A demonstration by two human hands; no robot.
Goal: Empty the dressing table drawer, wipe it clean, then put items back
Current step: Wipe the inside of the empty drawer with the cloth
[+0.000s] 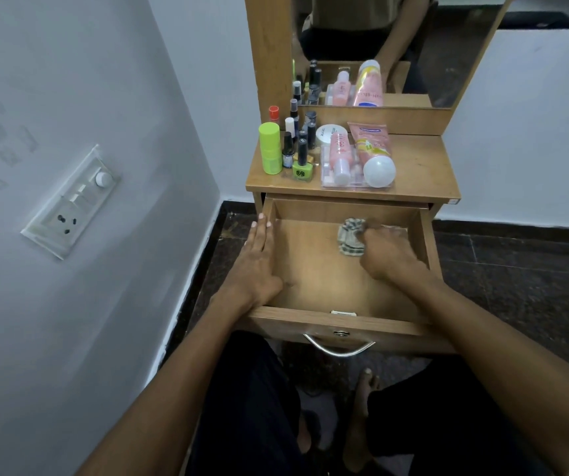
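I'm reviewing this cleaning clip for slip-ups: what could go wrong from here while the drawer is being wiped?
The cloth in the right hand is bunched small, so corners of the drawer may get missed. The drawer is pulled far out with the left hand resting on its side wall; leaning could tip it and shake the bottles above.

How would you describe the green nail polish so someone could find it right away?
Look at the dressing table top, left side, among the small bottles. The green nail polish stands at the front edge of that cluster, beside the tall green tube. It alone has a square lime bottle with a black cap.
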